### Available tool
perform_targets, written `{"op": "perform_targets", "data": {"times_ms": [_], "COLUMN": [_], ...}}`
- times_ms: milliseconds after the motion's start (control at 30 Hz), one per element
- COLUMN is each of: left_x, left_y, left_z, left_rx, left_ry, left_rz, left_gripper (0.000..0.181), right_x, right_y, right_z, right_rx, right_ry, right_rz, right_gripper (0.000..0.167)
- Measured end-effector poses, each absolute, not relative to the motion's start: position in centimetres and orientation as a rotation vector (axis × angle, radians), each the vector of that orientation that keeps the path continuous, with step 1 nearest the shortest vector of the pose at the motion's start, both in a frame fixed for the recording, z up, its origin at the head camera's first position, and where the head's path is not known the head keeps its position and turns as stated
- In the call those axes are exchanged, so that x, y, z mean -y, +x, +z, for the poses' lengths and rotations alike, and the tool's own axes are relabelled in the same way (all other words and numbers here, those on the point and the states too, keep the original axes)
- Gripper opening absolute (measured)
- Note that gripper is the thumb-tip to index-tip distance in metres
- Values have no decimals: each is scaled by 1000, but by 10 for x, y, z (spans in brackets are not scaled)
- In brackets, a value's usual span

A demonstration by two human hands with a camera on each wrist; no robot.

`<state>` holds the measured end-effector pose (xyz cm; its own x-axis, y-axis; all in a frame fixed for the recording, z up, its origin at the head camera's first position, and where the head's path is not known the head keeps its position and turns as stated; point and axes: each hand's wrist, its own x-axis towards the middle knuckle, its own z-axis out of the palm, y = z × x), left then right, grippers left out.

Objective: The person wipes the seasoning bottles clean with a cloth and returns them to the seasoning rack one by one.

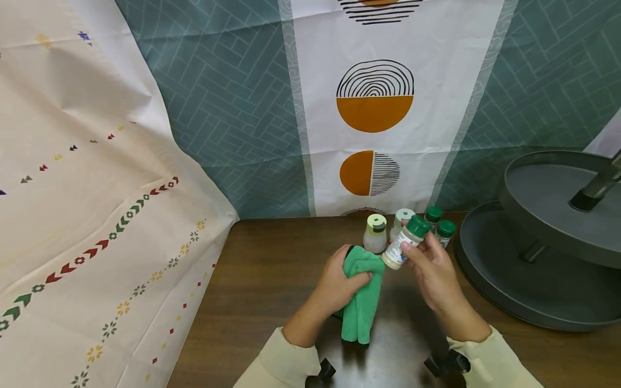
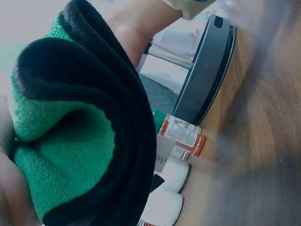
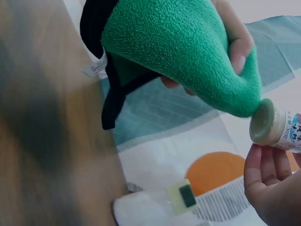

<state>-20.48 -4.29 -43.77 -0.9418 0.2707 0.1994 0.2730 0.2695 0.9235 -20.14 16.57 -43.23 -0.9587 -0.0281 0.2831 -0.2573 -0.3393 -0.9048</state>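
Observation:
In the head view the left hand (image 1: 337, 283) grips a folded green cloth (image 1: 364, 293) with black edging. The right hand (image 1: 434, 272) holds a small jar (image 1: 405, 242) with a green lid, tilted and off the table, its base toward the cloth. In the right wrist view the cloth (image 3: 188, 56) meets the base of the jar (image 3: 270, 123), with the right hand's fingers (image 3: 268, 165) around its side. The left wrist view is largely filled by the cloth (image 2: 70, 160), with part of the left hand (image 2: 11, 188) at the edge.
Behind the hands stand a yellow-topped shaker (image 1: 375, 234), a white-topped shaker (image 1: 404, 215) and two green-lidded jars (image 1: 433, 214). A dark two-tier round tray (image 1: 533, 302) stands at the right. Patterned fabric (image 1: 233, 134) hangs behind the wooden table (image 1: 262, 269).

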Motion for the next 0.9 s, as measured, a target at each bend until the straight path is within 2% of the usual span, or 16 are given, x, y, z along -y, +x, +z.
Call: {"op": "perform_targets", "data": {"times_ms": [467,900], "left_x": [65,85], "left_y": [-212,-231], "left_z": [-445,-508], "left_rx": [2156,2029], "left_ry": [-194,95], "left_rz": [-2381,-2614], "left_gripper": [32,28], "right_x": [-198,-254], "right_y": [-210,-217], "right_z": [-417,-435], "right_rx": [1827,2080], "right_ry": [381,217], "right_rz": [2268,1950], "right_gripper": [47,53]}}
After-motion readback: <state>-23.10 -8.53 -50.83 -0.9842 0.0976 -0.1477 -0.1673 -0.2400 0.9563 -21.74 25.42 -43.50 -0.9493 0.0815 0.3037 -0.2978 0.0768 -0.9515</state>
